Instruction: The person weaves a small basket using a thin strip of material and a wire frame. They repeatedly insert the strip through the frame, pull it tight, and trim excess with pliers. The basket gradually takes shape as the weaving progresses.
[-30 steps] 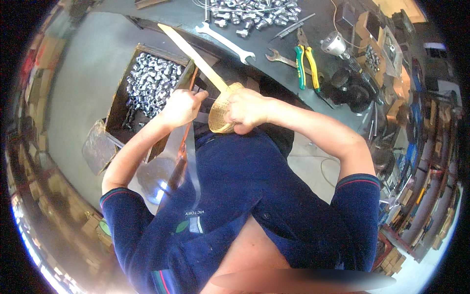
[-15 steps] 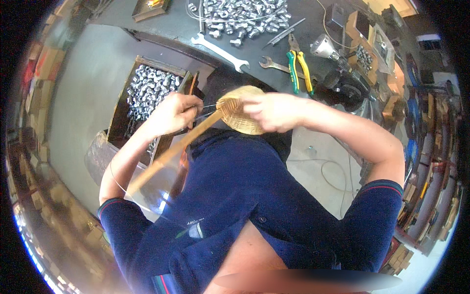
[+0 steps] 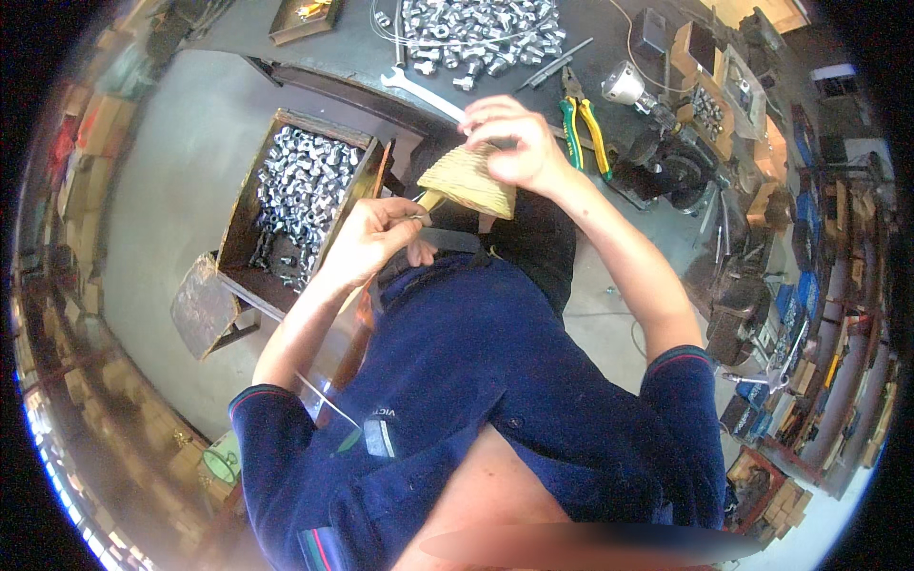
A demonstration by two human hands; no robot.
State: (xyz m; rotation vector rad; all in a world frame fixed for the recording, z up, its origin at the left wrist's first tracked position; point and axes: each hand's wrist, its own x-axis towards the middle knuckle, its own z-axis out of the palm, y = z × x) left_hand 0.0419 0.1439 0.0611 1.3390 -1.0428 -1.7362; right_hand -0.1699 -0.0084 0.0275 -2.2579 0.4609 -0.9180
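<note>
A tan woven scoop (image 3: 466, 181), like a bamboo ladle, is held above my lap, its broad edge towards me. My left hand (image 3: 376, 236) is closed at the neck of its wooden handle (image 3: 430, 201), pinching what appears to be thin wire there. Below that hand the handle is mostly hidden. My right hand (image 3: 522, 143) curls loosely round the far side of the scoop, thumb against the weave; its fingertips are partly hidden. A stretch of thin wire (image 3: 328, 400) shows beside my left upper arm.
A wooden drawer (image 3: 233, 238) of metal fittings stands out at my left. On the dark bench lie a heap of fittings (image 3: 481, 38), a spanner (image 3: 419, 88), green-and-yellow pliers (image 3: 583, 124) and thin rods (image 3: 555, 65). A bench machine (image 3: 666, 167) stands right; shelves line both sides.
The scoop has turned, showing its side instead of its hollow. My right hand has moved up round its far side; my left has come in to its neck. The handle has swung nearer me.
</note>
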